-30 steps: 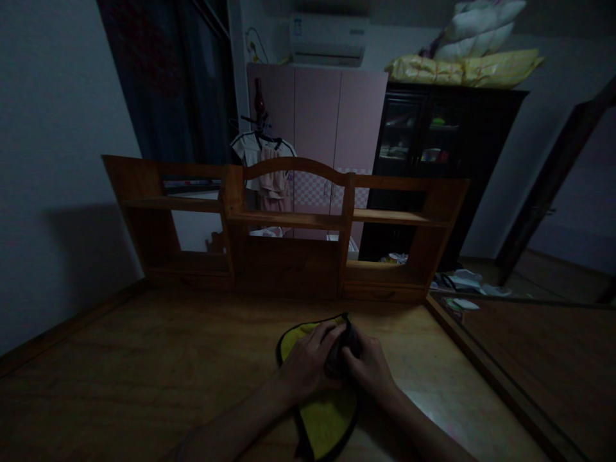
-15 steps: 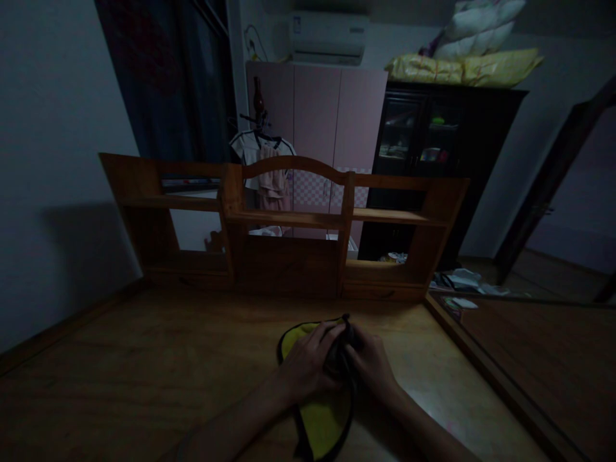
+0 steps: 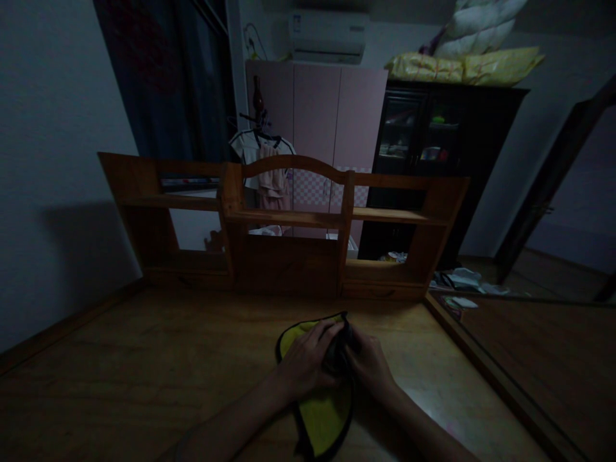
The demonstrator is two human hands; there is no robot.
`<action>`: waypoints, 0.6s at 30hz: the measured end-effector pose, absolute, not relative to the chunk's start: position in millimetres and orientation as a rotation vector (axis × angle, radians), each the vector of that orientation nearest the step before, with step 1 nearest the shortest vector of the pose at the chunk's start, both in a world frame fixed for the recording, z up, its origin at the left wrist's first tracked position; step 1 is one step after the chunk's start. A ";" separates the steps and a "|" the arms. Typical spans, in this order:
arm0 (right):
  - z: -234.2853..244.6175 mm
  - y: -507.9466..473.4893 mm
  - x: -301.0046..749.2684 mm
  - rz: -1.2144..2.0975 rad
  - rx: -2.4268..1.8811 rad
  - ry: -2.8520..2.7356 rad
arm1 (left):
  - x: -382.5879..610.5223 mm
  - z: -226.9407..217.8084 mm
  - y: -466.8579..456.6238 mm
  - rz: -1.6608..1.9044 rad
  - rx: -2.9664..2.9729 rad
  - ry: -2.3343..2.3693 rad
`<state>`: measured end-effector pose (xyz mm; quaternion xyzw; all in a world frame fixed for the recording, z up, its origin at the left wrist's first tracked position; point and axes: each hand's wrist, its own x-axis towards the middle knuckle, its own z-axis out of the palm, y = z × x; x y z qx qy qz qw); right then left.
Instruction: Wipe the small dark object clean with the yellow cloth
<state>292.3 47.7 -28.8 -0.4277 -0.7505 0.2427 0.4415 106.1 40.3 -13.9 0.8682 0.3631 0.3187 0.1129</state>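
Note:
A yellow cloth with black edging [image 3: 327,420] lies bunched on the wooden tabletop, in the lower middle of the head view. My left hand [image 3: 308,362] rests over its left part, with the fingers curled round a dark grey bundle [image 3: 334,359] in the middle. Whether that bundle is the cloth's other side or a separate object inside it, I cannot tell. From the right, my right hand [image 3: 370,366] pinches the dark edge of the cloth against the bundle. Its fingertips are partly hidden in the folds.
Behind the hands, a low wooden shelf unit [image 3: 289,220] spans the back of the tabletop [image 3: 144,372]. A white wall [image 3: 62,224] borders the left, and a raised wooden rim [image 3: 481,359] runs along the right. The room is dim.
My right hand's fingers have shifted slightly against the dark bundle, closing in on its edge. The cloth and my left hand have hardly moved.

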 end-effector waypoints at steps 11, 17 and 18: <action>-26.8 46.6 290.9 0.588 -1.138 -1.833 | 106.7 -12.1 38.8 0.964 2.561 1.077; -23.2 43.2 288.0 0.546 -1.199 -1.824 | 106.4 -12.2 38.5 0.953 2.558 1.078; -22.8 42.7 287.5 0.542 -1.203 -1.816 | 106.4 -12.3 38.3 0.962 2.558 1.071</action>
